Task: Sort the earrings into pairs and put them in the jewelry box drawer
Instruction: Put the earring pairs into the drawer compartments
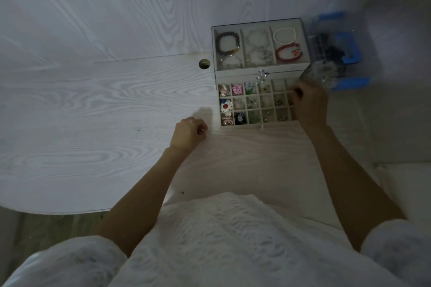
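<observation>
Left hand [190, 131] curls beside the drawer [256, 103]; right hand [309, 102] pinches inside it; grips unclear; earrings [225, 106] look tiny, light: pinch by edges

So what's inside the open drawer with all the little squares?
The drawer holds earrings: a pink flower and a red-and-white flower. The right hand covers its right-side squares.

Your garment [210, 240] fills the lower centre of the frame: a white top of textured, openwork fabric with a raised wavy pattern. Your short sleeves, one at lower left [63, 261] and one at lower right [396, 247], are of the same white cloth. Your forearms are bare, as are your left hand [189, 134] and right hand [310, 102].
</observation>
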### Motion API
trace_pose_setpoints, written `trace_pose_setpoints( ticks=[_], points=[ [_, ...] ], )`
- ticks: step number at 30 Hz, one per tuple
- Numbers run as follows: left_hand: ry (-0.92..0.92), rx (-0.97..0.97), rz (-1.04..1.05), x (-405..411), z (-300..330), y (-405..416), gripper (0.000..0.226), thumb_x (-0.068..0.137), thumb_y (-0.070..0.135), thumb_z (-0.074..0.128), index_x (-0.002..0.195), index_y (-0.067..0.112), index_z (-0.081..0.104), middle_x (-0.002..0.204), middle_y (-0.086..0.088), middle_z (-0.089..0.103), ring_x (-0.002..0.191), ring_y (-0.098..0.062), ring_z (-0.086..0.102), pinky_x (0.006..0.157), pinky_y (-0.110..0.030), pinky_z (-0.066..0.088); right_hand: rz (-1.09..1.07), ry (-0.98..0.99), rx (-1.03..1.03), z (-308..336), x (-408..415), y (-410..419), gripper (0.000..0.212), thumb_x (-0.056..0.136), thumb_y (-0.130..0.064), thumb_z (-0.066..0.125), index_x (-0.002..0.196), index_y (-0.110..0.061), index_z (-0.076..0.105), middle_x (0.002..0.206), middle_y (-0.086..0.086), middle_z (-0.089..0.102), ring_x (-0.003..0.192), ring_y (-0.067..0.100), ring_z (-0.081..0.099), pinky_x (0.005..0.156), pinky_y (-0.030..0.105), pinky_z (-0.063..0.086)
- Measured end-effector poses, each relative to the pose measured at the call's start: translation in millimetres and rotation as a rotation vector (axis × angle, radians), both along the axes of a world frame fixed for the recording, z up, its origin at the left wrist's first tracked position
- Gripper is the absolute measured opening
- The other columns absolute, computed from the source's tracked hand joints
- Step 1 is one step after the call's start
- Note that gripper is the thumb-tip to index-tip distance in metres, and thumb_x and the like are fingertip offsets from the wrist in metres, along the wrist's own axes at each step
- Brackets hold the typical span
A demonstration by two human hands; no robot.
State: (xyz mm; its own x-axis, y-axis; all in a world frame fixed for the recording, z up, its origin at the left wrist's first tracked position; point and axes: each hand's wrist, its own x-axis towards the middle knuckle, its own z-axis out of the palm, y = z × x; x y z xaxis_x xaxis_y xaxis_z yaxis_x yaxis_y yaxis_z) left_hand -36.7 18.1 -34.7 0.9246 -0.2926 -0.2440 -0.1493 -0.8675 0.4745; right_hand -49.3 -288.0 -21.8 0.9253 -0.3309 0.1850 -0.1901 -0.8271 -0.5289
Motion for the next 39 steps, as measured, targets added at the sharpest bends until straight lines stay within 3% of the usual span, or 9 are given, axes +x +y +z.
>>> trace_pose_setpoints(
  ticks=[5, 8, 15, 19, 22, 27, 31, 34, 39],
  points=[
    [-0.043, -0.017, 0.007, -0.6, -6.4, -1.0, 0.013, 0.076, 0.005, 0.068, 0.088, 0.011, 0.071, 0.086, -0.011, 0.066, 0.075, -0.025, 0.061, 0.068, -0.028, 0.045, 0.037, 0.028, -0.135, -16.5, 22.8, -4.7, 0.014, 0.085, -0.002, 0.053, 0.085, 0.004, 0.065, 0.081, 0.026, 0.065, 0.073, 0.037, 0.06, 0.062, 0.034, 0.043],
    [-0.055, -0.045, 0.017, -2.7, -9.6, 0.3, 0.014, 0.075, 0.004, 0.068, 0.088, 0.01, 0.071, 0.084, -0.011, 0.067, 0.074, -0.026, 0.063, 0.068, -0.032, 0.051, 0.008, 0.023, -0.182, -22.5, 24.3, -7.0, 0.016, 0.086, -0.001, 0.051, 0.089, 0.003, 0.066, 0.082, 0.026, 0.064, 0.073, 0.037, 0.06, 0.059, 0.032, 0.04],
    [-0.187, -0.22, 0.038, -9.5, 6.3, -14.4, 0.015, 0.078, 0.001, 0.067, 0.089, 0.01, 0.072, 0.087, -0.009, 0.068, 0.072, -0.017, 0.065, 0.068, -0.027, 0.057, -0.029, 0.013, -0.137, -28.7, 20.8, -8.0, 0.02, 0.086, 0.004, 0.05, 0.103, 0.002, 0.061, 0.092, 0.025, 0.064, 0.08, 0.036, 0.06, 0.063, 0.032, 0.04],
    [-0.273, -0.361, -0.049, 3.3, 27.8, -54.7, 0.015, 0.079, 0.001, 0.067, 0.091, 0.009, 0.071, 0.088, -0.008, 0.068, 0.069, -0.015, 0.065, 0.067, -0.022, 0.056, 0.006, 0.027, -0.104, -29.2, 20.9, -8.2, 0.022, 0.087, 0.003, 0.049, 0.103, 0.001, 0.064, 0.105, 0.025, 0.062, 0.088, 0.036, 0.06, 0.069, 0.035, 0.046],
    [-0.32, -0.386, -0.134, 15.5, 33.0, -86.9, 0.012, 0.079, 0.002, 0.067, 0.088, 0.009, 0.071, 0.085, -0.009, 0.069, 0.065, -0.017, 0.064, 0.062, -0.023, 0.055, -0.005, 0.007, -0.062, -22.2, 21.5, -7.1, 0.02, 0.085, 0.003, 0.05, 0.099, 0.001, 0.064, 0.102, 0.024, 0.062, 0.088, 0.035, 0.059, 0.07, 0.034, 0.045],
    [-0.38, -0.296, -0.301, 38.3, 28.0, -139.1, 0.011, 0.077, 0.001, 0.064, 0.086, 0.004, 0.07, 0.084, -0.015, 0.068, 0.069, -0.029, 0.064, 0.062, -0.031, 0.053, -0.116, -0.018, -0.079, -31.5, -25.3, -8.5, 0.017, 0.088, -0.006, 0.052, 0.099, -0.003, 0.065, 0.1, 0.02, 0.063, 0.093, 0.035, 0.055, 0.076, 0.038, 0.047],
    [-0.385, -0.117, -0.426, 54.4, 20.6, -182.7, 0.012, 0.079, -0.001, 0.062, 0.09, -0.001, 0.067, 0.096, -0.022, 0.066, 0.078, -0.038, 0.064, 0.064, -0.043, 0.053, -0.152, 0.098, 0.003, -44.8, -62.4, -18.9, 0.03, 0.092, -0.017, 0.049, 0.118, -0.007, 0.058, 0.109, 0.017, 0.064, 0.097, 0.033, 0.058, 0.085, 0.036, 0.042],
    [-0.414, -0.001, -0.476, 66.5, 5.5, -202.2, 0.02, 0.067, -0.007, 0.07, 0.085, 0.003, 0.069, 0.087, -0.019, 0.069, 0.067, -0.035, 0.066, 0.052, -0.04, 0.055, -0.154, 0.101, 0.17, -38.8, -68.0, -20.5, 0.028, 0.092, -0.016, 0.055, 0.119, -0.01, 0.059, 0.103, 0.015, 0.067, 0.088, 0.028, 0.062, 0.075, 0.03, 0.047],
    [-0.458, 0.186, -0.52, 75.5, -9.4, -214.2, 0.024, 0.06, -0.002, 0.077, 0.08, 0.011, 0.072, 0.069, -0.009, 0.07, 0.05, -0.028, 0.064, 0.039, -0.034, 0.053, -0.138, 0.106, 0.167, -37.3, -66.0, -25.4, 0.024, 0.091, -0.016, 0.056, 0.114, -0.012, 0.062, 0.1, 0.013, 0.067, 0.081, 0.026, 0.063, 0.066, 0.023, 0.04]
  ],
)
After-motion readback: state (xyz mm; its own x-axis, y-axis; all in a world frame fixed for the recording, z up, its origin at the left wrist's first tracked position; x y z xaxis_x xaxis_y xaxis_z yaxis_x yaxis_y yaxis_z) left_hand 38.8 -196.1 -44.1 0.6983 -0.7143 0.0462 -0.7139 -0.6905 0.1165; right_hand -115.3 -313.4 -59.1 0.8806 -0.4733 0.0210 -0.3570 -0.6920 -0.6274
